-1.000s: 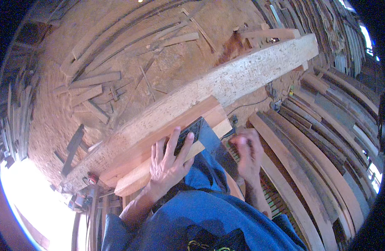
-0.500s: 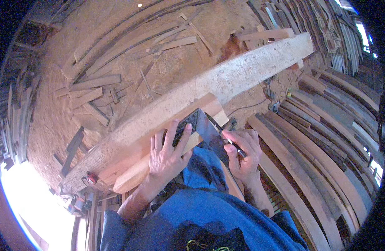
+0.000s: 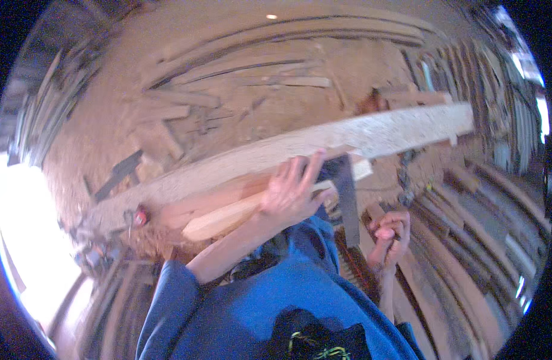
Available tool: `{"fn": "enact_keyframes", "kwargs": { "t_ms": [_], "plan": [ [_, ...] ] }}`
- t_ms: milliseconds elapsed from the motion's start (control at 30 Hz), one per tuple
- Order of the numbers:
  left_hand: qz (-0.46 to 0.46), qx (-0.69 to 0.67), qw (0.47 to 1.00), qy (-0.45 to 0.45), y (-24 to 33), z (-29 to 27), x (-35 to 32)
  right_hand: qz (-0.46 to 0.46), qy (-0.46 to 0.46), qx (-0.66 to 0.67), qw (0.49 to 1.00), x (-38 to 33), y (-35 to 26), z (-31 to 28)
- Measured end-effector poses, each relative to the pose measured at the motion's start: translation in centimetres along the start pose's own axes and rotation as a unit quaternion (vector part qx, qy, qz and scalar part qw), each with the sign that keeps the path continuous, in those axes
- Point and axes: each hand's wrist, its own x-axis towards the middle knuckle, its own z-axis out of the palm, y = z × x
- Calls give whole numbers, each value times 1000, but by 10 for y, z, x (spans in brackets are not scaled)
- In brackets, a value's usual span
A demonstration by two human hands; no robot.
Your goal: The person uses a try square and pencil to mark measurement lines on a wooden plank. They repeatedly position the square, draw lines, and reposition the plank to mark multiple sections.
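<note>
A try square (image 3: 349,207) with a dark stock and a long flat blade lies at the right end of a pale wooden board (image 3: 219,219), its blade reaching past the board's near edge. My left hand (image 3: 294,186) is across the board and the square's stock, fingers long and thumb on the near side, holding the two together. Away to the right of the blade, my right hand (image 3: 391,237) is closed and blurred. The slim dark pen seen in it half a second ago is hidden by the fingers.
The board rests against a long, rough, whitish beam (image 3: 324,138). A small red object (image 3: 141,216) is at the beam's left end. Offcuts (image 3: 168,111) lie on the sawdust-covered ground beyond. Long planks (image 3: 468,240) are stacked at the right.
My right hand has drawn away from the square's blade, to the right and nearer me. My left hand stays on the square. The whole view has turned and shifted.
</note>
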Motion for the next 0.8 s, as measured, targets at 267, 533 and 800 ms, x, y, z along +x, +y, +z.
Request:
{"fn": "enact_keyframes", "kwargs": {
  "t_ms": [267,533,800],
  "plan": [
    [-65,-195,959,194,35,-25,-39,-196,-42,-2,980,-16,-68,-3],
    [97,-232,819,516,76,-60,-63,63,-235,211,947,17,-130,40],
    [-61,-56,761,644,70,-32,-38,-13,-548,142,824,117,-120,102]
  ]
}}
